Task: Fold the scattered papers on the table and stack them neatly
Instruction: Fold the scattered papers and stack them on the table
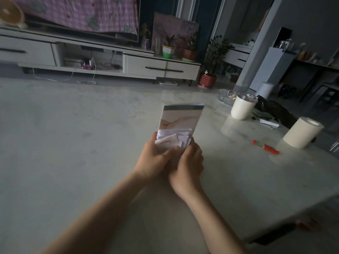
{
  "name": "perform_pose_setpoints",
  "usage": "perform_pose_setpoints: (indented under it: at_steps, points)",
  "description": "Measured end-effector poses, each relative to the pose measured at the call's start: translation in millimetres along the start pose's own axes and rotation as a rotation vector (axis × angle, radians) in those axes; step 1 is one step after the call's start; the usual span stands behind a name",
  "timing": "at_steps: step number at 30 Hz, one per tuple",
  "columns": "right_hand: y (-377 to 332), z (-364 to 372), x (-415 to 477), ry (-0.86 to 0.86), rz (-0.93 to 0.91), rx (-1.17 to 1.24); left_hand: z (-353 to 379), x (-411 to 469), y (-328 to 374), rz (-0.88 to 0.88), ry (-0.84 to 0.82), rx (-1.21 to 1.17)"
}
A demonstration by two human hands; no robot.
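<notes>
Both hands hold one bundle of papers upright over the middle of the pale marble table. At the back of the bundle stands a tall printed leaflet with a teal band along its top. Several small folded white papers are bunched in front of its lower part. My left hand grips the bundle's left side, thumb across the front. My right hand closes on its lower right corner. The bottom of the papers is hidden by my fingers.
To the right on the table stand a white lidded cup, a white paper roll, a red marker, a glass ashtray and a black bag. The table's right edge runs diagonally. A TV cabinet lies beyond.
</notes>
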State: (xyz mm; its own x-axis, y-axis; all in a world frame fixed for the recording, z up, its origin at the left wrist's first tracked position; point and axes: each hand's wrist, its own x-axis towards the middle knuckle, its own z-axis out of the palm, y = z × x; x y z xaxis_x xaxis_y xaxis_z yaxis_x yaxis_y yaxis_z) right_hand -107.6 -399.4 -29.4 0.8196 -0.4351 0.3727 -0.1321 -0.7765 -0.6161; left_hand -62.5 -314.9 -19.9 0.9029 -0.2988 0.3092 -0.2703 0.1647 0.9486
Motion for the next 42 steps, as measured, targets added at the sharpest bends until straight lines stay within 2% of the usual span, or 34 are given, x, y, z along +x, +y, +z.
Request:
perform_pose_setpoints:
  at_steps: [3, 6, 8, 10, 13, 15, 18, 20, 23, 27, 28, 29, 31, 33, 35, 36, 40, 42]
  points:
    - [1.0, 3.8, -2.3, -0.119, -0.042, -0.037, 5.7, -0.6, -3.4, 0.055, 0.031, 0.074]
    - [1.4, 4.9, -0.6, -0.137, -0.064, 0.020, 4.5, 0.9, -5.5, 0.083, 0.061, 0.116]
    - [4.1, 4.9, 1.1, -0.021, 0.013, 0.275, 2.6, 0.7, -4.2, 0.091, 0.105, 0.134]
    - [3.9, -7.8, 3.3, 0.043, 0.125, 0.514, 0.5, -1.5, 1.4, 0.007, 0.153, 0.020]
    - [3.2, -27.5, 6.4, -0.134, 0.235, 0.809, -2.3, -10.1, 15.3, -0.157, 0.153, -0.280]
    - [-8.0, -32.7, 0.8, -0.214, 0.173, 0.889, -5.6, -17.1, 24.9, -0.213, 0.135, -0.377]
    - [-27.6, -27.3, -8.5, -0.148, -0.033, 0.706, -19.1, -29.3, 41.2, -0.238, 0.177, -0.403]
    - [-45.9, -24.8, -13.4, -0.158, -0.121, 0.668, -39.7, -42.8, 53.3, -0.239, 0.225, -0.341]
    - [-81.4, -14.0, -20.8, -0.363, -0.112, 0.743, -86.5, -70.9, 70.3, -0.222, 0.297, -0.283]
    - [-122.5, 8.4, -32.5, -0.565, -0.231, 0.651, -163.0, -110.4, 91.7, -0.124, 0.613, -0.036]
    - [-128.4, 10.7, -33.7, -0.589, -0.284, 0.621, -178.4, -116.2, 94.9, -0.146, 0.632, 0.027]
    - [-132.2, 11.8, -33.6, -0.607, -0.340, 0.582, -191.4, -120.4, 97.1, -0.171, 0.640, 0.109]
    - [-142.4, 16.8, -36.5, -0.643, -0.441, 0.489, -219.2, -130.7, 94.7, -0.135, 0.640, 0.421]
    - [-146.0, 22.8, -42.2, -0.680, -0.556, 0.392, -227.6, -137.3, 89.2, -0.082, 0.536, 0.686]
    - [-141.8, 32.1, -49.3, -0.677, -0.587, 0.346, -221.9, -139.4, 78.2, -0.050, 0.400, 0.719]
    - [-138.0, 37.0, -53.3, -0.660, -0.574, 0.343, -217.1, -138.4, 74.6, -0.037, 0.389, 0.729]
    - [-123.8, 55.7, -73.8, -0.597, -0.461, 0.567, -211.4, -135.0, 58.2, 0.034, 0.489, 0.807]
    - [-119.2, 59.5, -81.8, -0.510, -0.481, 0.570, -212.4, -133.4, 52.0, 0.055, 0.521, 0.821]
